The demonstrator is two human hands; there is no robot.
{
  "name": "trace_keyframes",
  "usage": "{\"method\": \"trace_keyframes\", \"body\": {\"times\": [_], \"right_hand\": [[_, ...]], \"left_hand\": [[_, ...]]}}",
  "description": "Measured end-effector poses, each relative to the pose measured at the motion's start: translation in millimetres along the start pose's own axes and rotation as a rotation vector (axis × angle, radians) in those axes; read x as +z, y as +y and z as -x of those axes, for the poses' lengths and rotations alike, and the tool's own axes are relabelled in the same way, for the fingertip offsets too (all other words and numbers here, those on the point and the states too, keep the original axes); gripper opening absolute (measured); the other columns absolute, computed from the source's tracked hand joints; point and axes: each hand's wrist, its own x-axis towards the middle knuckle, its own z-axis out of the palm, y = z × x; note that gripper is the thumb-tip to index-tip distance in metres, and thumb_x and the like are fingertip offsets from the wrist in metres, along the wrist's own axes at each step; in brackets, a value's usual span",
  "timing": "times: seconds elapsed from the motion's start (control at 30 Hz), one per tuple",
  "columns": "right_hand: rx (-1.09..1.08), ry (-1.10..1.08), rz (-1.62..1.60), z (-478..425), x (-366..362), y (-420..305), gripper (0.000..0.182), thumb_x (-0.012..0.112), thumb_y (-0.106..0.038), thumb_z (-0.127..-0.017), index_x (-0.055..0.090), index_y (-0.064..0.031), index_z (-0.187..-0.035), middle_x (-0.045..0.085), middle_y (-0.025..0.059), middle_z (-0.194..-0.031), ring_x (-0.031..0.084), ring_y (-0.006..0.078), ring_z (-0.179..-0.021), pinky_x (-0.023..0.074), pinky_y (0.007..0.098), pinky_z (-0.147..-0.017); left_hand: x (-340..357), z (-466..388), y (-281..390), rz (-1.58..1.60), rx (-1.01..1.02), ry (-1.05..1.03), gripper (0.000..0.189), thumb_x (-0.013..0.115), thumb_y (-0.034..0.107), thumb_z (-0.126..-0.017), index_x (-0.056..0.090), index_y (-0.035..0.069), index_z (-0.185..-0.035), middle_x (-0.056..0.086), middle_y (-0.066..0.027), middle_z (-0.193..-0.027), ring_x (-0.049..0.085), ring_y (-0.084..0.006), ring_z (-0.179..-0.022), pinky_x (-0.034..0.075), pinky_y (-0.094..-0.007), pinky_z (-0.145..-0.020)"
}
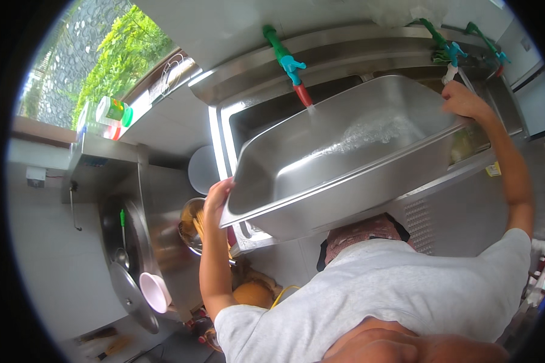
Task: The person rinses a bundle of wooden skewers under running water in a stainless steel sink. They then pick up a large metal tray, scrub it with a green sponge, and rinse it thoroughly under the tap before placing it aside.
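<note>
A large rectangular stainless steel pan [340, 181] is held tilted over the sinks, its right end higher in the picture than its left. My left hand [217, 195] grips the rim at its left end. At the far right corner my right hand [465, 100] is closed around the rim. Water lies in the pan and splashes towards its right side. Above it, a green and blue tap [292, 66] with a red nozzle runs a thin stream of water into the pan.
Two more green and blue taps [455, 51] are at the upper right. Left of the sink [233, 156] are a metal bowl [191, 245] with wooden sticks, a pink bowl [155, 291] and a wok lid [134, 297]. Plastic jars [111, 111] stand on the window ledge.
</note>
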Motion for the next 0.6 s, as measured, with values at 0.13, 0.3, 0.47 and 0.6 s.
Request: {"method": "trace_keyframes", "body": {"times": [0.13, 0.3, 0.47, 0.6], "right_hand": [[0.067, 0.139, -0.005, 27, -28, -20, 0.02, 0.053, -0.008, -0.054, 0.047, 0.0095, -0.062, 0.046, 0.021, -0.059, 0.048, 0.0281, -0.057, 0.0375, 0.0348, -0.055], [0.037, 0.504, 0.149, 68, -20, -16, 0.02, 0.048, -0.008, -0.059, 0.048, 0.0093, -0.069, 0.048, 0.0239, -0.068, 0.049, 0.0359, -0.068, 0.0374, 0.0374, -0.062], [0.137, 0.468, 0.122, 92, -10, -31, 0.024, 0.047, -0.009, -0.06, 0.049, 0.0092, -0.076, 0.049, 0.0259, -0.071, 0.049, 0.0389, -0.071, 0.0374, 0.0386, -0.063], [0.141, 0.625, -0.156, 118, 7, -29, 0.027, 0.047, -0.006, -0.064, 0.05, 0.0088, -0.087, 0.053, 0.0231, -0.074, 0.054, 0.0288, -0.069, 0.0401, 0.031, -0.063]], "left_hand": [[39, -53, -21, -0.139, 0.036, -0.012, 0.02, 0.054, 0.009, -0.071, 0.053, -0.001, -0.089, 0.056, -0.0063, -0.072, 0.054, -0.0129, -0.06, 0.045, -0.0221, -0.054], [99, -121, -40, -0.372, -0.069, -0.032, 0.019, 0.055, 0.002, -0.068, 0.055, 0.002, -0.086, 0.052, -0.0033, -0.064, 0.049, -0.0119, -0.053, 0.043, -0.0248, -0.049], [105, -235, -83, -0.457, -0.053, 0.011, 0.01, 0.063, 0.004, -0.061, 0.056, 0.002, -0.068, 0.052, -0.0052, -0.057, 0.051, -0.0154, -0.049, 0.042, -0.0291, -0.044], [145, -249, -90, -0.703, 0.27, 0.022, 0.014, 0.067, 0.008, -0.057, 0.056, 0.001, -0.058, 0.054, -0.0065, -0.056, 0.052, -0.018, -0.047, 0.042, -0.0298, -0.046]]}}
